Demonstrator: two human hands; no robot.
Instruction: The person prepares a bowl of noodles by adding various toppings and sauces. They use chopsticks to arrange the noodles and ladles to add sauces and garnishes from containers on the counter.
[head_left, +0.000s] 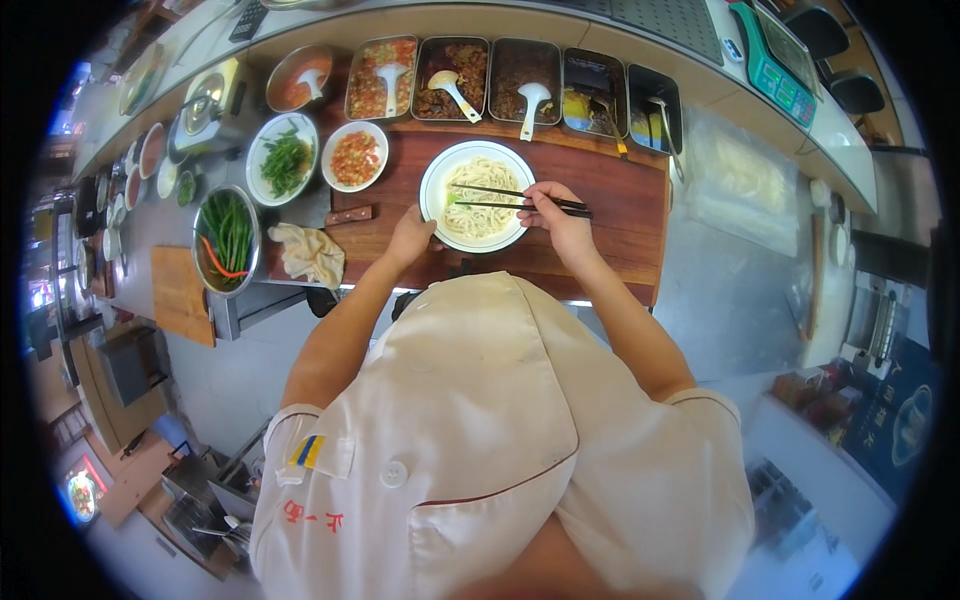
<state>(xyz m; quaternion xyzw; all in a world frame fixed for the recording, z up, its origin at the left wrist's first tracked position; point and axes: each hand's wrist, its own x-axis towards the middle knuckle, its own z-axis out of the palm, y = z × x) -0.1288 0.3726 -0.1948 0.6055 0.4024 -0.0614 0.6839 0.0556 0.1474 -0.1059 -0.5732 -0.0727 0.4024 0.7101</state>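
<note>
A white bowl (433, 196) of pale noodles (480, 214) stands before me on the dark red wooden board (615, 225). My left hand (412, 234) grips the bowl's rim at its lower left, thumb on top. In my right hand (555, 217) is a pair of black chopsticks (517, 206). Their tips reach left over the noodles, slightly apart; whether they touch them I cannot tell. A little green shows among the noodles at the left. Some of my right fingers overlap the bowl's right rim.
Behind the bowl stand several metal trays (525, 75) of toppings with spoons. On the left are a bowl of chopped tomato (355, 159), a plate of greens (282, 161), a steel bowl of green peppers (225, 232), a cloth (311, 251) and a wooden handle (350, 215). A teal scale (780, 82) sits far right.
</note>
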